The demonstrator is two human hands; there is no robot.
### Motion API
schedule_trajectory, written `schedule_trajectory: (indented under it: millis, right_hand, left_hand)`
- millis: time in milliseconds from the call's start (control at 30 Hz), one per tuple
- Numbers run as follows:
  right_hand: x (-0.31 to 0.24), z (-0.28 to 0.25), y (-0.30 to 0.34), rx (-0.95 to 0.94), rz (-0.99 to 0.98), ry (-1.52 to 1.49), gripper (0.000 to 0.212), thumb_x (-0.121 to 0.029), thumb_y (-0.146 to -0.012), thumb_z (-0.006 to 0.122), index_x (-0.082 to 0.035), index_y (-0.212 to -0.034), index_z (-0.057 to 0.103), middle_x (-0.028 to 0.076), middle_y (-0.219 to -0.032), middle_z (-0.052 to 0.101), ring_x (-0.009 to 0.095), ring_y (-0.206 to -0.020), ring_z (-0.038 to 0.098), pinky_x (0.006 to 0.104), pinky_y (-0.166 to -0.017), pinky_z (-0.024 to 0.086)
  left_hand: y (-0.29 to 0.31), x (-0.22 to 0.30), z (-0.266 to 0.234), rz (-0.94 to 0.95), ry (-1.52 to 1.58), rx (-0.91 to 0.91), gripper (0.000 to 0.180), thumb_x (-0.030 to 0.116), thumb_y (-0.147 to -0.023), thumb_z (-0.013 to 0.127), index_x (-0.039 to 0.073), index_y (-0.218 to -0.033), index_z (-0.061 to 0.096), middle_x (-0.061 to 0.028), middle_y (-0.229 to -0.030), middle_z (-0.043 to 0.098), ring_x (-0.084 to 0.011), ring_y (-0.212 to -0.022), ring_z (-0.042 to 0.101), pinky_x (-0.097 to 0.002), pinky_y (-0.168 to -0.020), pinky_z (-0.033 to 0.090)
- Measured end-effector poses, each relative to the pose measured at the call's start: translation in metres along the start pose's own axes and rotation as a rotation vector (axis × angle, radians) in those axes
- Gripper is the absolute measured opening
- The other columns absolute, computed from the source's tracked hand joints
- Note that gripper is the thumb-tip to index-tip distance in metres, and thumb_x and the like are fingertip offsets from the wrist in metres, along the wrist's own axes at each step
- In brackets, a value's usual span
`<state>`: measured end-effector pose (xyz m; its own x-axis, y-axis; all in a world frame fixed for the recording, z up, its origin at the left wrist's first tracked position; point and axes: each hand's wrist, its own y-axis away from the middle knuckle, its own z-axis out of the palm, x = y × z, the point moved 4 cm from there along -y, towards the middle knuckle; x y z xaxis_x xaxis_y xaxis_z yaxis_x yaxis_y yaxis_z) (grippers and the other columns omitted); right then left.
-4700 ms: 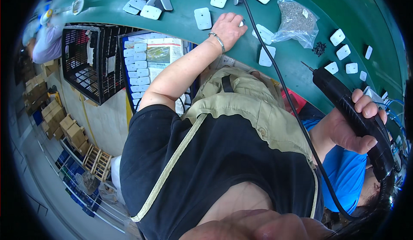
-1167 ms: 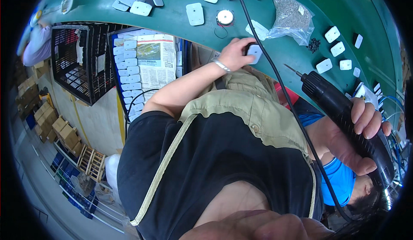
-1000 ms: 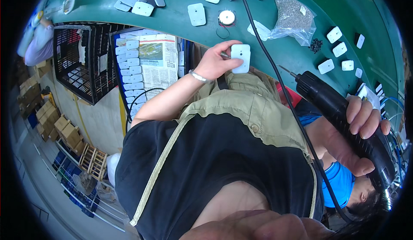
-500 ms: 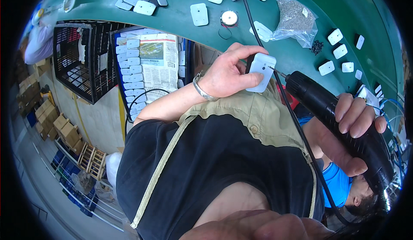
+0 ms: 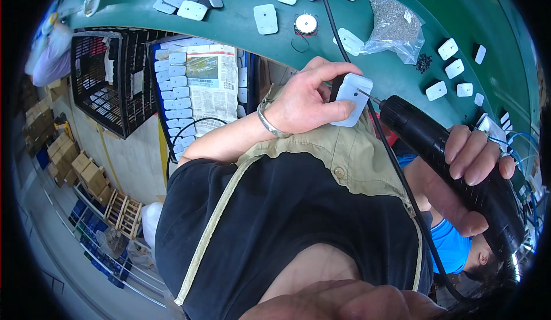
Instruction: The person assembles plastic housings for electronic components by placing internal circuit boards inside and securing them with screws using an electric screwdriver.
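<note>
Between thumb and fingers, my left hand [image 5: 307,99] grips a small rounded casing [image 5: 354,97] with a white face and a black body. Its white face is turned to the right, toward the tool. Wrapped round a black electric screwdriver [image 5: 427,131], my right hand [image 5: 473,162] holds it tilted, its thin bit pointing up and left. The bit's tip meets the white face near a small dark hole; whether a screw sits there is too small to tell. The screwdriver's black cable [image 5: 376,122] runs past the casing, between it and the tool's body.
On the green bench [image 5: 229,30] lie several white-faced casings [image 5: 266,19], a round part with wires [image 5: 306,24], a clear bag of small parts [image 5: 395,24] and a heap of dark screws [image 5: 423,63]. A newspaper-lined crate [image 5: 209,90] and a black crate [image 5: 97,79] stand left. Another person [image 5: 450,245] sits right.
My left hand has shifted the casing slightly to the right and tilted it a little. The screwdriver has barely moved and its bit still points at the white face.
</note>
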<state>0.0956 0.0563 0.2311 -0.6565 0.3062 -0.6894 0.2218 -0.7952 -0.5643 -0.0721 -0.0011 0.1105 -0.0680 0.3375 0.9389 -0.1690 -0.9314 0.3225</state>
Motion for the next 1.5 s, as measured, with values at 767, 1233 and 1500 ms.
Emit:
schedule_trajectory:
  millis: [767, 1233, 1500]
  right_hand:
    - [0.009, 0.015, 0.004, -0.212, 0.207, 0.133, 0.059, -0.046, -0.066, 0.068, -0.010, -0.106, 0.043, 0.001, -0.079, 0.049, 0.012, -0.062, 0.046, 0.0255, -0.053, 0.036]
    - [-0.011, -0.013, 0.003, -0.006, 0.019, 0.126, 0.067, -0.047, -0.069, 0.065, -0.008, -0.115, 0.036, 0.003, -0.081, 0.048, 0.013, -0.061, 0.046, 0.0268, -0.055, 0.036]
    - [-0.006, -0.022, 0.012, 0.095, -0.009, 0.136, 0.072, -0.052, -0.065, 0.066, -0.007, -0.115, 0.037, 0.003, -0.078, 0.048, 0.013, -0.060, 0.045, 0.0269, -0.054, 0.035]
  left_hand:
    - [0.006, 0.007, 0.000, 0.061, -0.163, 0.076, 0.042, 0.005, -0.066, 0.065, 0.010, -0.107, 0.056, 0.0007, -0.083, 0.039, -0.0021, -0.059, 0.038, -0.0148, -0.051, 0.035]
    - [-0.014, -0.105, -0.036, -0.082, -0.283, 0.187, 0.044, 0.011, -0.075, 0.062, 0.009, -0.116, 0.046, -0.0086, -0.108, 0.044, -0.0133, -0.089, 0.051, -0.0249, -0.072, 0.046]
    - [-0.055, -0.131, -0.002, 0.054, -0.556, 0.204, 0.044, 0.024, -0.071, 0.063, 0.018, -0.112, 0.048, -0.0116, -0.107, 0.049, -0.0326, -0.084, 0.055, -0.0381, -0.073, 0.045]
